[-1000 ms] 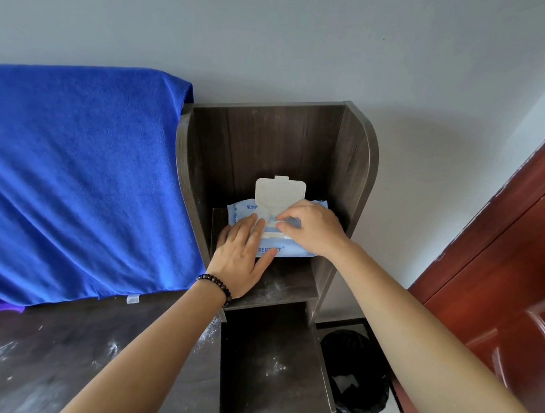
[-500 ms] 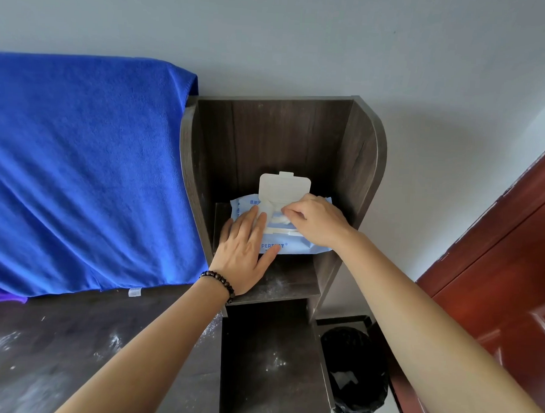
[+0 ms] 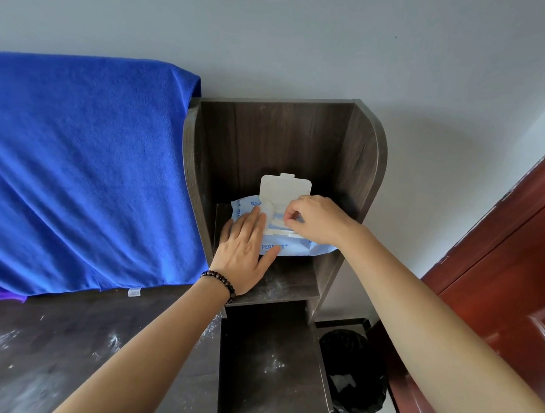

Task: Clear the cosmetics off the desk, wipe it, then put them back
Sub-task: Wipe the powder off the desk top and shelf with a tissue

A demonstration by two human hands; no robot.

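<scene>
A light-blue pack of wet wipes [image 3: 297, 248] lies on the upper shelf of the dark wooden side unit [image 3: 364, 154], its white flip lid [image 3: 284, 188] standing open. My left hand [image 3: 244, 252] lies flat on the pack's left part, fingers straight, holding it down. Over the pack's opening, the fingertips of my right hand [image 3: 317, 219] pinch a white wipe [image 3: 275, 217] that sticks out. The dark desk top [image 3: 80, 348] at lower left carries white powdery smears. No cosmetics are in view.
A big blue towel [image 3: 79, 173] hangs over something left of the shelf unit, down to the desk. A lower shelf [image 3: 270, 362] with white specks sits below. A bin with a black bag [image 3: 354, 375] stands on the floor at right, beside a red-brown door [image 3: 508, 279].
My right hand's fingers have closed onto the wipe at the pack's opening and lifted a little. My left hand stays pressed on the pack. The camera has tilted slightly.
</scene>
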